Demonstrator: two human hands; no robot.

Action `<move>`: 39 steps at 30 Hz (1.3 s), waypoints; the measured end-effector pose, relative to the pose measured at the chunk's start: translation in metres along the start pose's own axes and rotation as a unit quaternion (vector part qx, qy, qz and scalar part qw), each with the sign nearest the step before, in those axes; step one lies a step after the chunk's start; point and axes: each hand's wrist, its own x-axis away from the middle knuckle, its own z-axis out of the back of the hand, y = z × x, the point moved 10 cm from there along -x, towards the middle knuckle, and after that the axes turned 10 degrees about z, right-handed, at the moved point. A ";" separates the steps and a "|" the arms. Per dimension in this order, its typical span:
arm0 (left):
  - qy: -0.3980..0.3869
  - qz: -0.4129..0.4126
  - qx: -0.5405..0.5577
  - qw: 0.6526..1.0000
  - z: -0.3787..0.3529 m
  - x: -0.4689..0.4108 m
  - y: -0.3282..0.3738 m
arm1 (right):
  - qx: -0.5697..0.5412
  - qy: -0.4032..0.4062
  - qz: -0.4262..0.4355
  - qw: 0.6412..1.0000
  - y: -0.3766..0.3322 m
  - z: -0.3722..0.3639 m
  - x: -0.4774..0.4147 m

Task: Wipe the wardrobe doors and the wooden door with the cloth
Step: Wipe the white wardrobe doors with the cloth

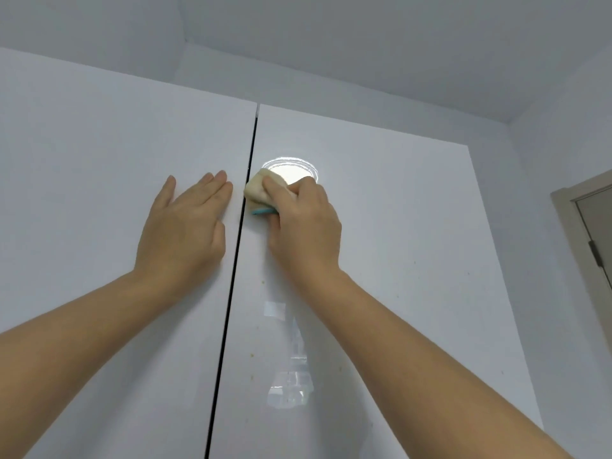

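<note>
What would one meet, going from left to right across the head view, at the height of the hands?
left door → left hand, flat on that door → cloth → right hand, which grips the cloth → right door → wall → wooden door

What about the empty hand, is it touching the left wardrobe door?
Touching. The head view shows the left hand lying flat on the left wardrobe door, fingers straight, no gap.

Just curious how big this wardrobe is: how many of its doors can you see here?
2. The left door, under the flat left hand, and the right door, where the right hand holds the cloth. More may lie beyond the frame.
</note>
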 end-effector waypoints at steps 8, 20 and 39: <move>-0.028 -0.035 -0.032 0.998 -0.002 0.015 -0.007 | -0.087 -0.050 0.154 0.983 -0.020 0.006 0.032; -0.001 0.011 -0.050 0.999 -0.008 0.039 0.005 | -0.060 -0.024 0.248 0.967 -0.017 0.008 0.025; 0.015 0.053 -0.059 0.997 -0.014 0.044 0.008 | -0.035 -0.047 0.221 0.974 -0.009 0.003 -0.003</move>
